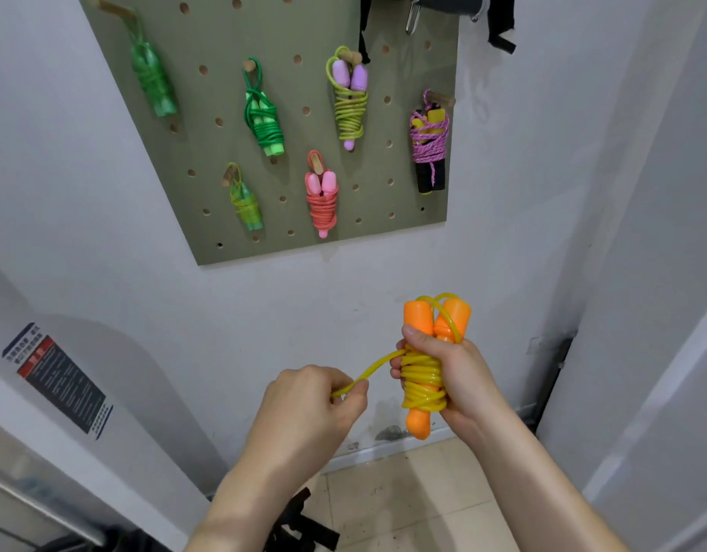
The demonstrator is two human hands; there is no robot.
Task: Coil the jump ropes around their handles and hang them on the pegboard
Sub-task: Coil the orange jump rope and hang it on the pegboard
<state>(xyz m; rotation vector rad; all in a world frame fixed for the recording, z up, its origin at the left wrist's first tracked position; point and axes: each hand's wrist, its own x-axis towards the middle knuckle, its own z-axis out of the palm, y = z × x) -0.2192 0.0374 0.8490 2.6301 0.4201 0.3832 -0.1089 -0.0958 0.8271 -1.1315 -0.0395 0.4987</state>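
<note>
While our right hand (455,376) grips the orange handles (435,320) with the yellow rope (421,382) coiled round them, our left hand (308,404) pinches the rope's loose end, below the pegboard (403,161), where six bundles hang.

Soft, even light here, bright on the white wall (383,280), no hard glare anywhere. It falls from above: a faint shadow sits just under the pegboard (208,149) edge and below each bundle hung there. My left hand (304,404) and right hand (455,376) are well lit and sharp. Small glints run along the rope (421,380) coils. A broad grey shade curves across the lower left wall. The edges bend: the pegboard leans, the right corner bows. The green bundle (150,79) at top left is smeared, the sticker (57,382) text is unreadable, and the bottom-left corner is a blur.
</note>
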